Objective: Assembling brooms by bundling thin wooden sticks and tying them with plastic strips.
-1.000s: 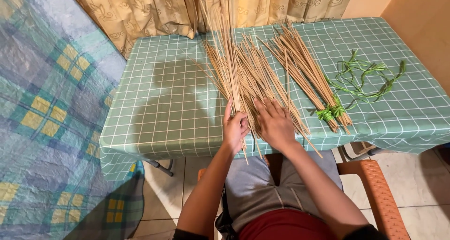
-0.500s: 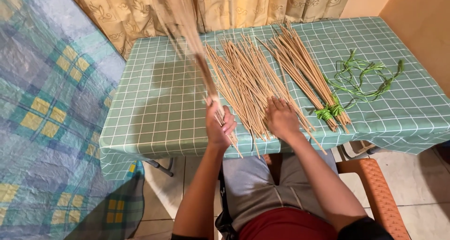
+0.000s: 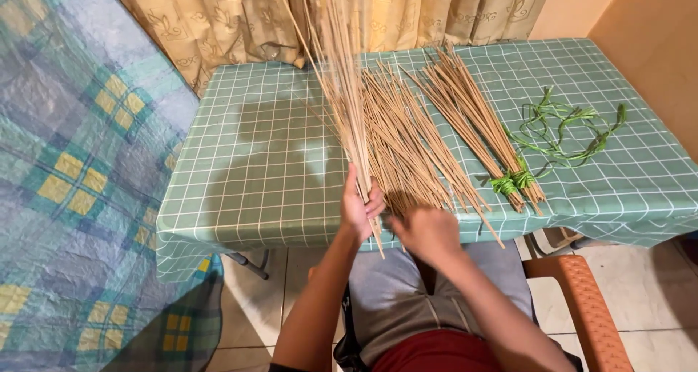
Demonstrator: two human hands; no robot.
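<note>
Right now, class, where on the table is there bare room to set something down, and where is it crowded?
The green checked tablecloth is bare on the left, from the left edge to the raised sticks in the left hand. A smaller bare patch lies at the far right corner, beyond the green string. The middle is crowded: loose sticks, then the tied bundle.

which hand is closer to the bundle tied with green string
Right. The right hand rests at the near ends of the loose sticks, just left of the tied bundle. The left hand is farther left, holding a raised bunch of sticks.
</note>
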